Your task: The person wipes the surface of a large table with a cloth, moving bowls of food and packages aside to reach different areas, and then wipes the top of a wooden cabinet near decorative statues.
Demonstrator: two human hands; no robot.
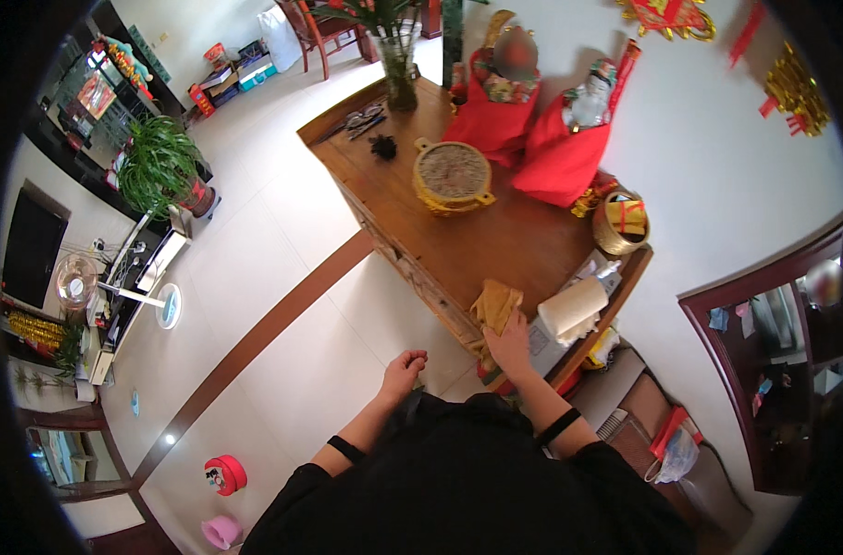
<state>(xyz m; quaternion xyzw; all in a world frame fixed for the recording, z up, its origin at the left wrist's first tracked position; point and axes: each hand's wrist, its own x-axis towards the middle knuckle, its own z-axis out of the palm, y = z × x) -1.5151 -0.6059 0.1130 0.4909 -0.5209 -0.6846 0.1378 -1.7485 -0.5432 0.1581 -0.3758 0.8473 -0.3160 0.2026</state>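
My right hand (510,347) presses a crumpled brown cloth (496,305) onto the near end of a wooden table (456,243). Its fingers lie on the cloth's lower right edge. My left hand (402,371) is off the table, above the pale tiled floor, with its fingers loosely curled; nothing is visible in it. Just right of the cloth lies a white paper roll (572,305) on its side, among papers and a plastic packet. Farther up the table stands a gold, two-handled pot (453,173) filled with grey-brown, grainy material.
Two figurines draped in red cloth (567,163) stand along the wall. Near them are a gold round container (619,225) holding yellow packets, and a glass vase (400,83) with plants. A dark tuft (383,147) and spectacles (364,119) lie at the far left. A cushioned seat (619,402) adjoins the near end.
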